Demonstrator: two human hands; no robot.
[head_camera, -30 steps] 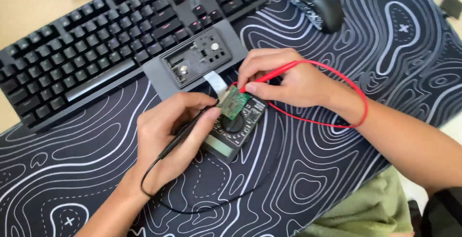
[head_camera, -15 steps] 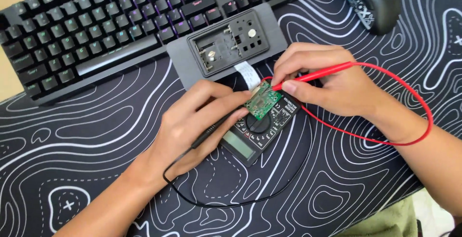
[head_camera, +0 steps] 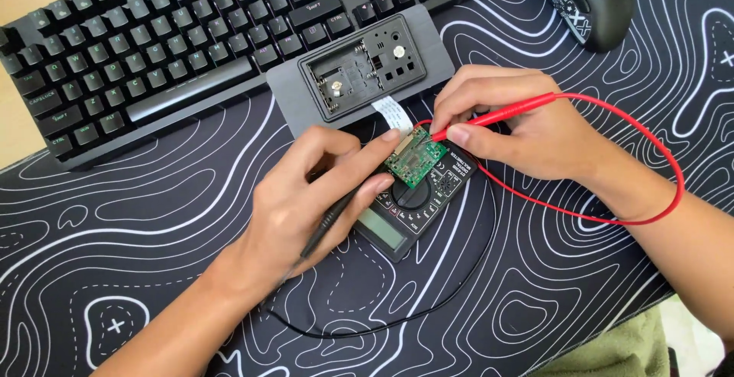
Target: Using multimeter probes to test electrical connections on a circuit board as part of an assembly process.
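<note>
A small green circuit board (head_camera: 414, 161) is steadied atop a black multimeter (head_camera: 414, 201) by the left hand (head_camera: 310, 205), which also grips a black probe (head_camera: 330, 220). A red probe (head_camera: 495, 116) is pinched in the right hand (head_camera: 514, 128), its tip hidden at the board's edge. The multimeter's lower half is largely covered; open mat (head_camera: 535, 300) lies below.

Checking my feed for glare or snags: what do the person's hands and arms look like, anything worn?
Both are bare: left hand and right hand wear no gloves, rings or watch, and both forearms show no sleeves. Fingernails are short and plain.
</note>
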